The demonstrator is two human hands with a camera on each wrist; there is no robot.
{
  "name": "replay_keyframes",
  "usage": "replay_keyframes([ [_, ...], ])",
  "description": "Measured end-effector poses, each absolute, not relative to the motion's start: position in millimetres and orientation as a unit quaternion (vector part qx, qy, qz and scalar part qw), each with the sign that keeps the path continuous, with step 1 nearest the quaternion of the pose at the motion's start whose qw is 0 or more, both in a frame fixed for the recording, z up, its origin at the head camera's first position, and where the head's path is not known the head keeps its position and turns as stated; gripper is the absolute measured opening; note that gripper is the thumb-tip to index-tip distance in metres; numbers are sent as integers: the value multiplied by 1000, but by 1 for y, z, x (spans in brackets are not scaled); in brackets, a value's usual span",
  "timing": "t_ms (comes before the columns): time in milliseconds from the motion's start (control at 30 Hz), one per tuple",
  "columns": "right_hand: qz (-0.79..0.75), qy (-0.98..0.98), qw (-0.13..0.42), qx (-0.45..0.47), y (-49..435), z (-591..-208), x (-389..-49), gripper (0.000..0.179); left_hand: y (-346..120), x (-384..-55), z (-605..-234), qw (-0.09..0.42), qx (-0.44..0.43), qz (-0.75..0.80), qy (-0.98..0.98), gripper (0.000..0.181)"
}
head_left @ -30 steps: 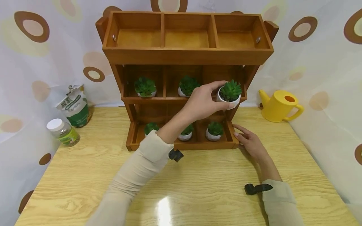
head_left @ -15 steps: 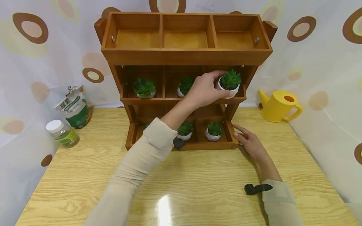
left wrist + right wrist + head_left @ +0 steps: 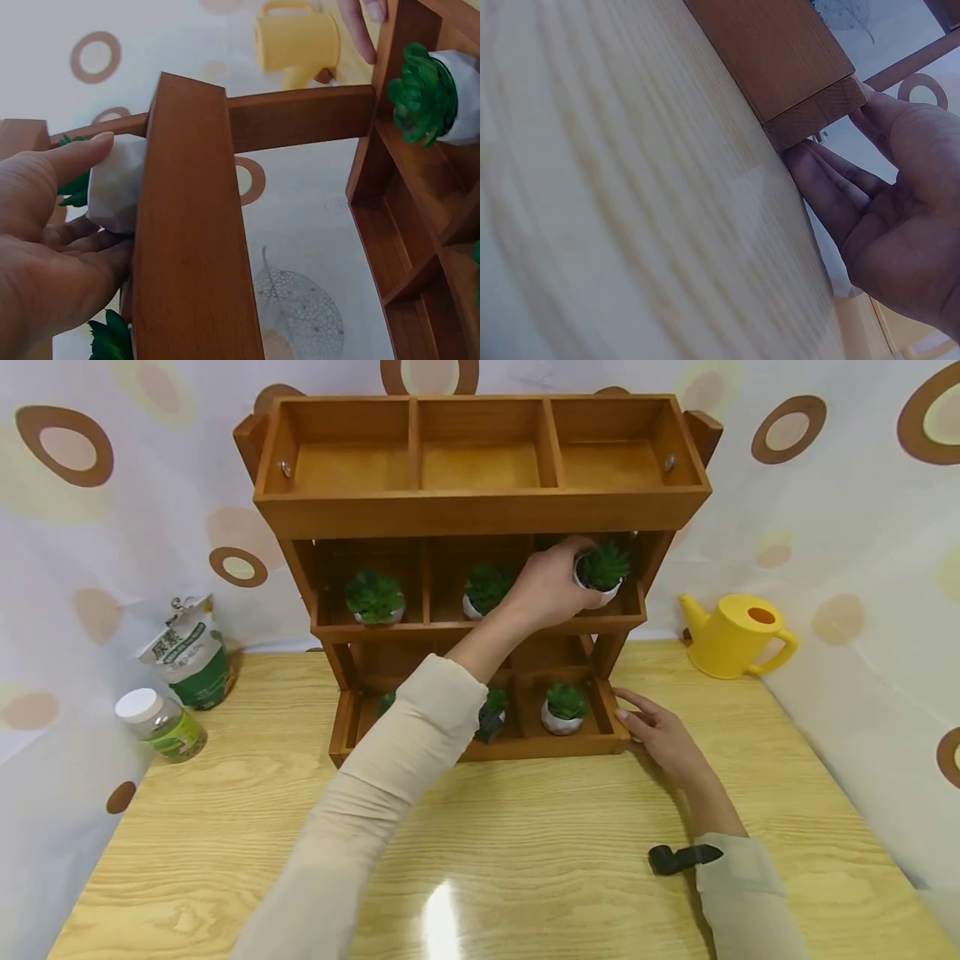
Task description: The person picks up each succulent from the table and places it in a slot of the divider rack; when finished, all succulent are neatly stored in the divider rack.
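Observation:
My left hand (image 3: 553, 583) grips a small potted succulent (image 3: 604, 568) by its white faceted pot, thumb and fingers on opposite sides. The plant is at the right compartment of the middle tier of a brown wooden shelf (image 3: 480, 512). In the left wrist view the held white pot (image 3: 118, 184) is partly behind the tier's front board (image 3: 191, 225). My right hand (image 3: 667, 745) touches the right end of the bottom tier with extended fingers. The right wrist view has its fingertips and thumb against the board's end (image 3: 817, 112).
Succulents stand in the middle tier's left (image 3: 375, 597) and centre (image 3: 486, 589) compartments. The bottom tier holds more, one at its right (image 3: 564, 708). A yellow watering can (image 3: 731, 639) is right of the shelf; a lidded jar (image 3: 168, 727) and a clipped bag (image 3: 193, 656) are left.
My left hand has carried the succulent up and back, from in front of the middle tier into its right compartment. My right hand has stayed at the bottom tier's end. The head view has shifted slightly.

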State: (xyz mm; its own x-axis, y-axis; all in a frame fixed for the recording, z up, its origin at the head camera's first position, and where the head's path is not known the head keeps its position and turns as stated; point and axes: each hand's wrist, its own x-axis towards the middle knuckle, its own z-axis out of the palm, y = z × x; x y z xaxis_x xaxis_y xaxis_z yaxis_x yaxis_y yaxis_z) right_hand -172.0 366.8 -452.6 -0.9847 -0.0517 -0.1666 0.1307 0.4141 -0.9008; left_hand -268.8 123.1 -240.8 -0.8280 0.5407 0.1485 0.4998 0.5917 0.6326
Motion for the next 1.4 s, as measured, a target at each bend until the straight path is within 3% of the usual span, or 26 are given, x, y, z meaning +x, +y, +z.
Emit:
replay_keyframes([
  [500,-547,833,84,27,370,-454,-170,60,137,-264,-239,44,259,292,920,71],
  [733,-548,832,83,28,370,-453,-170,60,139,-264,-235,76,279,242,926,66],
  [1133,-543,835,85,30,368,-455,-170,60,134,-260,-237,45,284,228,930,64],
  [1400,-544,834,88,31,368,-452,-170,60,134,-260,-233,67,281,231,929,64],
])
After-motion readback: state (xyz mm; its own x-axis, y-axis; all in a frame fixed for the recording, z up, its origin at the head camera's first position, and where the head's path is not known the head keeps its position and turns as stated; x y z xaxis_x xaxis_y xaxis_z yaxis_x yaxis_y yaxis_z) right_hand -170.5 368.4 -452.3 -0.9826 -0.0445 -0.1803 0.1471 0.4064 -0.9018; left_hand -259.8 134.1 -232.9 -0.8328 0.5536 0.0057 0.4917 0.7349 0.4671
